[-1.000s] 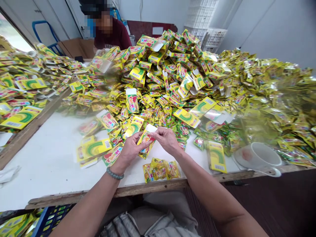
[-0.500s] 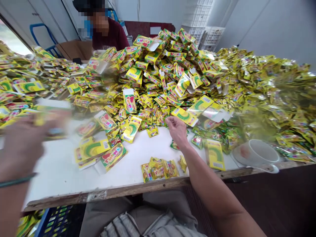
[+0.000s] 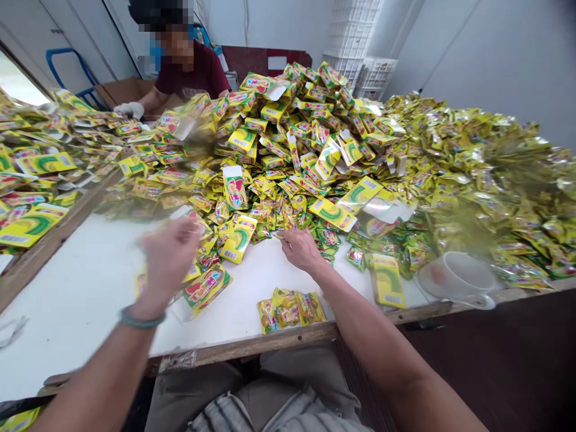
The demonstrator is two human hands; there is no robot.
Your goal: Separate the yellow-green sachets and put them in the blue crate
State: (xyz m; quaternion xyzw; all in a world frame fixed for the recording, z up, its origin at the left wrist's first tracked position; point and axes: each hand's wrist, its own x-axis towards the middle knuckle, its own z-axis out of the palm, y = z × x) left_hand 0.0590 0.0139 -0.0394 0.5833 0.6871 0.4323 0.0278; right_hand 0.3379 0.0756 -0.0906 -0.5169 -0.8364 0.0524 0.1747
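Note:
My left hand [image 3: 173, 252], smeared by motion, is over flat yellow-and-green candy boxes; its fingers cannot be made out. Just right of it, one candy box [image 3: 207, 287] lies on the white table, and another box [image 3: 240, 239] leans on the packets. My right hand [image 3: 299, 247] is closed in a pinch at the front of the small candy packets [image 3: 327, 235]. A bit of yellow wrapper shows at its fingertips, apparently one packet. Near the table edge, a short row of candy packets [image 3: 290, 309] lies side by side.
A large heap of candy boxes [image 3: 279, 111] rises ahead, with loose packets [image 3: 454, 156] to the right. A clear plastic mug [image 3: 456, 279] stands by the front edge. A wooden strip [image 3: 49, 246] borders more boxes at left. Across the table is a co-worker [image 3: 198, 69] with a gloved hand.
My left hand has come from the far left, where it carried a box, to the boxes near the middle. My right hand has shifted slightly left and nearer, onto a loose packet.

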